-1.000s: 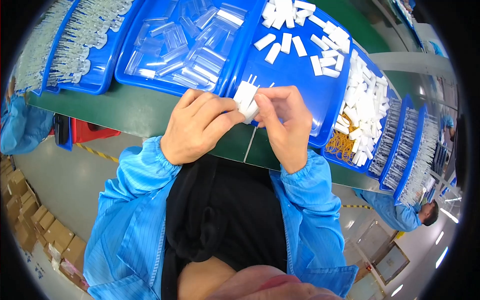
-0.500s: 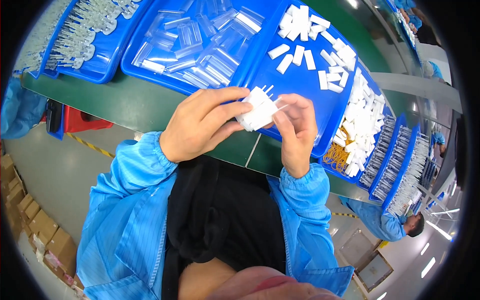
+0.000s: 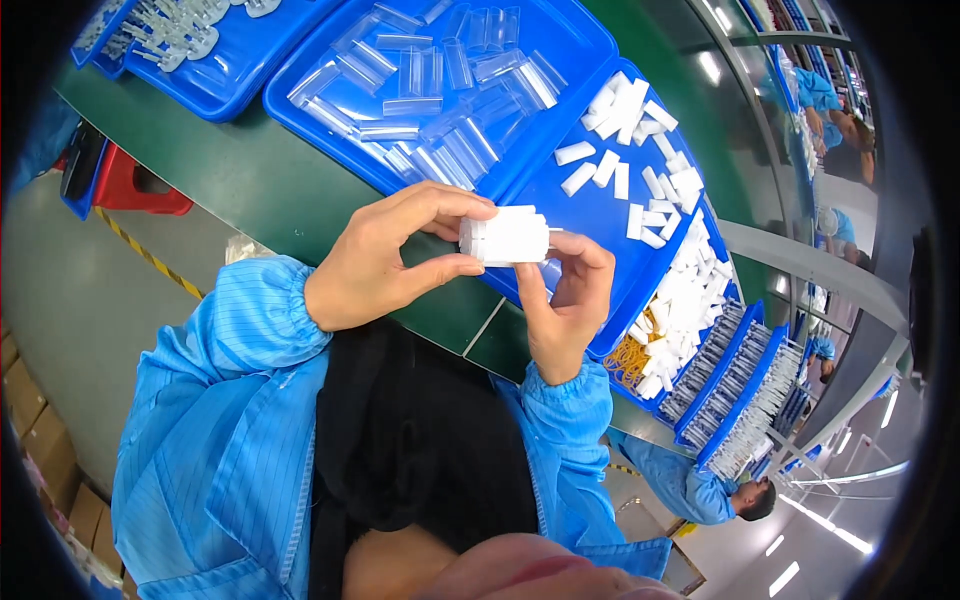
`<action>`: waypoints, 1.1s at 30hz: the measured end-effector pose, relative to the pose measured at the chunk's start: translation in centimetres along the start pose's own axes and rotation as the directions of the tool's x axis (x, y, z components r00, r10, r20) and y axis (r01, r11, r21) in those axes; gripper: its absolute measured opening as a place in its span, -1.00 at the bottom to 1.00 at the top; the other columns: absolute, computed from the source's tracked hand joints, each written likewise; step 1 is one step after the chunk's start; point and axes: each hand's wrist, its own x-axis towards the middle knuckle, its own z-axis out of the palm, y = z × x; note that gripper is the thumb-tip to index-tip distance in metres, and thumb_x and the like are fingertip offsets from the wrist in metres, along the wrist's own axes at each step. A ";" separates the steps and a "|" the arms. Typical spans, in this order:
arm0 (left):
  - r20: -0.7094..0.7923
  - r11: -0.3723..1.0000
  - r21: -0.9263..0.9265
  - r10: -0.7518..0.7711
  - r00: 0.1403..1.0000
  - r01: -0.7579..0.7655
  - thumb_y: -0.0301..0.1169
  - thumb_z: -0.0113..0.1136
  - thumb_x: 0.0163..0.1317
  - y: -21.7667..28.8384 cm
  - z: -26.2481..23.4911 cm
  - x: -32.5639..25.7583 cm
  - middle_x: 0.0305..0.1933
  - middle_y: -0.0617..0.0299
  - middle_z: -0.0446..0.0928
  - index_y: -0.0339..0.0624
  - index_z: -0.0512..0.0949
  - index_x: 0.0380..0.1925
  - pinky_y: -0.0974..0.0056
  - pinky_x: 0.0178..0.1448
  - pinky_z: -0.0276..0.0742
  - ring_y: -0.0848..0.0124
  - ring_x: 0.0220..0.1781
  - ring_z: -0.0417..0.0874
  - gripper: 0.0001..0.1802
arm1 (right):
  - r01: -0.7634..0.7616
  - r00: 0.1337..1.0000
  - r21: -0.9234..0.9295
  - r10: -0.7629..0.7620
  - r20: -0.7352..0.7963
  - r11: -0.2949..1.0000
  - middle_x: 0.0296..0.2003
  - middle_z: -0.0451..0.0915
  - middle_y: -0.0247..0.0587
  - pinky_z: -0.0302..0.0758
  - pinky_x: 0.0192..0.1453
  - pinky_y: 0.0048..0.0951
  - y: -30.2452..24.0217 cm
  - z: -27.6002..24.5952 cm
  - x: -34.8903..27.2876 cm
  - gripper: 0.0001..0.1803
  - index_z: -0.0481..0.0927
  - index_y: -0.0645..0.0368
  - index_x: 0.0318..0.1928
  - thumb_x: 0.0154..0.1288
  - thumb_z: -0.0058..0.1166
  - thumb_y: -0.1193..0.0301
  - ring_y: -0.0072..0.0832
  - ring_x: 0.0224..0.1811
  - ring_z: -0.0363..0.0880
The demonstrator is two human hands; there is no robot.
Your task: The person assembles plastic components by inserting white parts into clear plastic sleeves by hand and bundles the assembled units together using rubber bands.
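Between my hands, just over the near edge of the trays, is a white block-like part point(image 3: 514, 238) lying sideways. A greyish, translucent piece caps its left end, and a thin prong sticks out at the right. My left hand point(image 3: 385, 255) grips the capped end, fingers above and thumb below. At the other end, my right hand point(image 3: 568, 295) has its thumb against the lower edge and its bent fingers by the prong. Clear plastic sleeves point(image 3: 420, 72) lie loose in the blue tray beyond. Short white tubes point(image 3: 604, 168) are scattered in the tray to its right.
Farther right, a blue bin holds piled white pieces point(image 3: 685, 290) and yellow rubber bands point(image 3: 628, 358). Beside it stand narrow trays of translucent parts point(image 3: 740, 400). More translucent parts point(image 3: 180, 30) fill trays at the far left. A red stool point(image 3: 140, 185) is below the green table point(image 3: 250, 170).
The white part has turned from tilted, prongs pointing up, to lying sideways with its prong end toward my right hand. Both hands have shifted slightly, and the whole view has swung.
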 end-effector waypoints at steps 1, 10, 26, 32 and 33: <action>0.006 1.000 -0.002 -0.026 1.000 0.026 -0.54 0.38 0.14 0.1 0.0 0.0 0.11 0.01 0.54 -0.21 0.51 0.09 0.20 0.16 0.63 0.20 0.13 0.63 -0.53 | 0.000 1.000 -0.001 0.000 0.001 1.000 -0.13 0.58 -0.16 0.49 0.06 -0.42 -0.2 -0.2 0.3 -0.58 0.48 0.27 -0.01 0.13 0.30 0.67 -0.42 -0.04 0.55; 0.074 0.998 -0.050 -0.040 0.996 0.044 -0.52 0.37 0.17 1.0 0.1 0.7 0.14 0.03 0.49 -0.22 0.46 0.14 0.16 0.21 0.59 0.19 0.16 0.60 -0.48 | 0.189 0.967 -0.138 -0.160 0.198 0.972 -0.16 0.63 -0.10 0.51 0.00 -0.34 -0.8 -2.3 1.5 -0.57 0.54 0.20 -0.06 0.04 0.39 0.63 -0.27 -0.09 0.58; 0.239 0.960 0.186 0.162 0.957 -0.208 -0.56 0.38 0.12 1.1 0.8 2.4 0.26 0.03 0.40 -0.15 0.55 0.03 0.19 0.14 0.63 0.09 0.25 0.52 -0.56 | 0.210 0.973 -0.093 -0.198 0.121 0.973 -0.24 0.67 -0.14 0.48 -0.07 -0.31 -0.2 -3.9 1.0 -0.60 0.53 0.17 -0.20 -0.03 0.49 0.54 -0.27 -0.16 0.58; -0.031 0.992 -0.124 0.012 0.999 -0.016 -0.66 0.31 0.15 0.8 0.8 1.6 0.21 0.06 0.50 -0.20 0.59 0.07 0.28 0.06 0.71 0.20 0.20 0.58 -0.56 | 0.240 0.951 -0.192 -0.191 0.243 0.952 -0.18 0.66 -0.14 0.50 -0.02 -0.33 -1.9 -4.7 3.5 -0.55 0.61 0.23 -0.07 -0.04 0.45 0.54 -0.24 -0.14 0.60; -0.028 0.992 -0.124 0.014 0.999 -0.018 -0.66 0.31 0.15 0.6 0.6 1.6 0.21 0.06 0.50 -0.20 0.59 0.07 0.28 0.06 0.71 0.20 0.20 0.58 -0.56 | 0.193 0.965 -0.196 -0.149 0.217 0.962 -0.18 0.66 -0.13 0.51 -0.01 -0.33 -1.9 -4.8 4.4 -0.61 0.61 0.24 -0.07 0.04 0.39 0.55 -0.25 -0.13 0.61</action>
